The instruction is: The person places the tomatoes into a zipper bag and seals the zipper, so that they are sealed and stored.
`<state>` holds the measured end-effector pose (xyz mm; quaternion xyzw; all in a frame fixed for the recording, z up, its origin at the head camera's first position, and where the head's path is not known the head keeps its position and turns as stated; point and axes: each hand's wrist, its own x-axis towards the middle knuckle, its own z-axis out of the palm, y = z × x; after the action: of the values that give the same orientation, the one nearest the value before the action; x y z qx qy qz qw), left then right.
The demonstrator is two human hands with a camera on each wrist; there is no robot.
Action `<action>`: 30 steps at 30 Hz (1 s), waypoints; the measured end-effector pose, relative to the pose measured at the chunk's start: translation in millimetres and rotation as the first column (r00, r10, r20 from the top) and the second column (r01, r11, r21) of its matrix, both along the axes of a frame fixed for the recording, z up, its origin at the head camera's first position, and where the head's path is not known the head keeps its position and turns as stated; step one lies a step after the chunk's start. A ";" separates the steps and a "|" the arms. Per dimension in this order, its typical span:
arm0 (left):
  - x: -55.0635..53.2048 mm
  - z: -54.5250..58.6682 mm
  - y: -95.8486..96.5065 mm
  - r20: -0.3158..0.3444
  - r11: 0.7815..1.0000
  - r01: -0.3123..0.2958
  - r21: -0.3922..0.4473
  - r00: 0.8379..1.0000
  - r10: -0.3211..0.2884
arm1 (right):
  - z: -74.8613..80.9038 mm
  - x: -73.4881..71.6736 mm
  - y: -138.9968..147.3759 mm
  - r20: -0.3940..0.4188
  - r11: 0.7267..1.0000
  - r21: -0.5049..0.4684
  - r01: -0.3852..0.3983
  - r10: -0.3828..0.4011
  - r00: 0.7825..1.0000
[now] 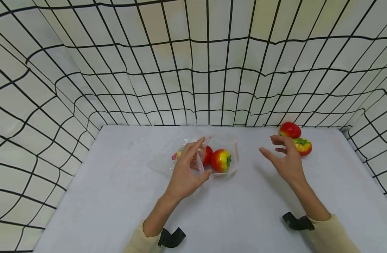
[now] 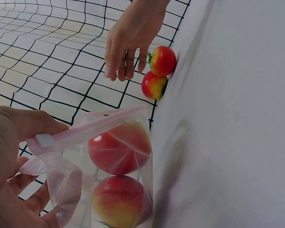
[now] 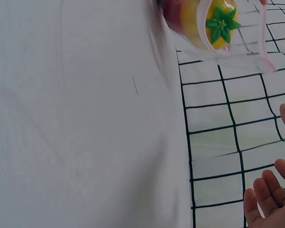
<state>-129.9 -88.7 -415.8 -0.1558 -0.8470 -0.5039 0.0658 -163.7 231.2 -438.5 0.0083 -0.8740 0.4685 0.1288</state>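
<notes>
Clear thin plastic for the bag (image 1: 227, 143), toward the middle of the table (image 1: 231, 214), with two bagged fruits (image 1: 219, 161) inside, something coloured but unclear deeper in, and a gaping mouth facing right. Likely floppy, slick and almost weightless, apt to fold or skid when unsupported. Best taken by the pink strip (image 2: 99, 127), stiffer by the look of it, near the white slider (image 2: 44, 140). Glossy red and yellow skin on the loose fruits (image 1: 290, 130), touching each other at the back right, near the net (image 1: 208, 41). Probably light, hard and hollow, more toy than produce; not fragile, but prone to roll. Best gripped round the belly, thumb and fingertips opposed, clear of the green leaves (image 1: 302, 141).

Hands well apart. Left hand (image 1: 183, 177) curved at the bag's rim, thumb and fingers parted with film between; cannot tell firm pinch from mere touch. Right hand (image 1: 286, 161) by the loose fruits, fingers loosely bent and spread, nothing held; cannot tell contact with the nearer one.

Pale, matte-looking top on the table, faintly creased, likely with modest grip. Black net in rough squares along back and sides, over pale walls (image 1: 199, 56) with faint yellow patches. Beige sleeves (image 1: 332, 235) with black brackets (image 1: 172, 239) at the wrists, best kept clear of film.
</notes>
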 end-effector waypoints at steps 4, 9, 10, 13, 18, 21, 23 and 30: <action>0.0 0.1 -0.2 0.003 1.000 -0.001 -0.001 1.000 0.001 | 1.1 -0.7 10.8 0.017 0.999 0.024 0.034 -0.034 0.999; 0.1 0.5 -0.2 0.003 1.000 -0.002 0.000 1.000 0.002 | 3.3 -1.1 21.9 0.027 0.997 0.029 0.065 -0.066 0.997; 0.1 0.6 -0.2 0.002 1.000 -0.002 0.001 1.000 0.002 | 3.6 -1.1 23.9 0.024 0.997 0.032 0.070 -0.071 0.997; 0.1 0.9 -0.3 0.002 1.000 -0.001 0.004 1.000 0.001 | 3.7 -1.6 29.4 0.018 0.995 0.048 0.084 -0.085 0.996; 0.1 0.7 -0.9 0.002 1.000 -0.003 0.004 1.000 0.003 | 3.0 -2.3 38.3 0.024 0.989 0.088 0.116 -0.118 0.993; 0.1 0.5 -1.3 0.002 1.000 -0.004 0.004 1.000 0.004 | 2.1 -3.3 43.1 0.032 0.988 0.087 0.131 -0.134 0.990; 0.1 0.5 -1.6 0.001 1.000 -0.004 0.003 1.000 0.004 | 1.6 -3.8 45.7 0.034 0.986 0.087 0.142 -0.145 0.989; 0.3 1.6 -2.5 0.000 1.000 0.000 0.009 1.000 0.000 | 0.1 -6.0 52.7 0.036 0.981 0.085 0.173 -0.177 0.984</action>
<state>-129.6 -91.2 -414.2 -0.1555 -0.8447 -0.5079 0.0664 -169.7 283.9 -438.3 -0.0734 -0.8924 0.4193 0.1499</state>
